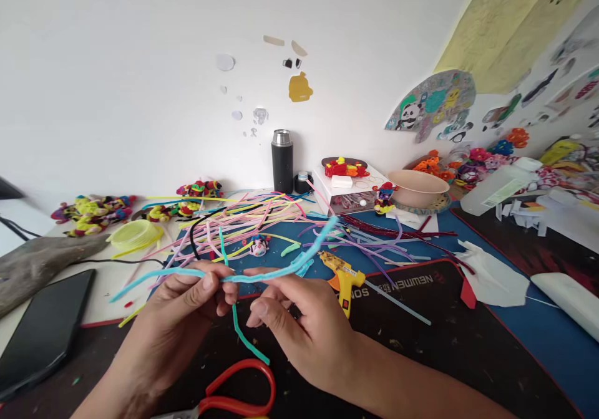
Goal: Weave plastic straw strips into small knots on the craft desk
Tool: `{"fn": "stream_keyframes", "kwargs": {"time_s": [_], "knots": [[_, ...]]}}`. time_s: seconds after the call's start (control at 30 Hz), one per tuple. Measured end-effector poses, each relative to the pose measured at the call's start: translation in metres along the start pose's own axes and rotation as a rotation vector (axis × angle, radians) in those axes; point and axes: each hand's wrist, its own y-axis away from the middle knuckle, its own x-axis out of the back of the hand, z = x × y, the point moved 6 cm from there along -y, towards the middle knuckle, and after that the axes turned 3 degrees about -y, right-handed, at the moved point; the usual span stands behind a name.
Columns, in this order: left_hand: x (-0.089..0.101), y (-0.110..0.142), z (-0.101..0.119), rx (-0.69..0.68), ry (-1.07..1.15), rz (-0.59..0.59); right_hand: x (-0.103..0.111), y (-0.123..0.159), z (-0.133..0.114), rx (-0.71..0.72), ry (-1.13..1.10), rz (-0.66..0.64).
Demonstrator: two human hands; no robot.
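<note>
My left hand (187,313) is closed, pinching a light-blue pipe cleaner (163,272) between thumb and fingers. A teal pipe cleaner (248,342) crosses it at the pinch, one end pointing up and the other hanging down. To the right, the light-blue stem bends upward. Beside it is my right hand (309,325), its index finger stretched along the stem and its thumb apart below; I see nothing gripped there. Red-handled scissors (241,364) lie below the hands. Just beyond the right hand is a yellow glue gun (345,277).
Loose pipe cleaners (262,210) spread across the back of the table. A black phone (47,325) lies left. Behind stand a black thermos (282,163), a white box (322,188) and a beige bowl (416,188). White tissue (496,275) and a bottle (500,185) are right.
</note>
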Motion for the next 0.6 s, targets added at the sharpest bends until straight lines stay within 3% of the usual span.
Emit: {"fn": "stream_keyframes", "kwargs": {"time_s": [0.17,0.27,0.4,0.5,0.6], "knots": [[-0.010,0.008,-0.002,-0.064,-0.078,-0.185,0.002,0.001,-0.015,0.163,-0.092,0.076],[-0.020,0.014,0.000,-0.108,-0.079,-0.302,0.004,0.002,-0.022,0.176,-0.115,0.094],[-0.032,0.020,-0.004,-0.052,-0.115,-0.446,0.004,0.004,-0.027,0.189,-0.149,0.079],[-0.029,0.018,-0.009,-0.010,-0.127,-0.446,0.002,0.005,-0.025,0.166,-0.123,0.061],[-0.013,0.010,-0.008,-0.010,-0.156,-0.311,0.000,0.006,-0.018,0.109,-0.107,0.013]]}}
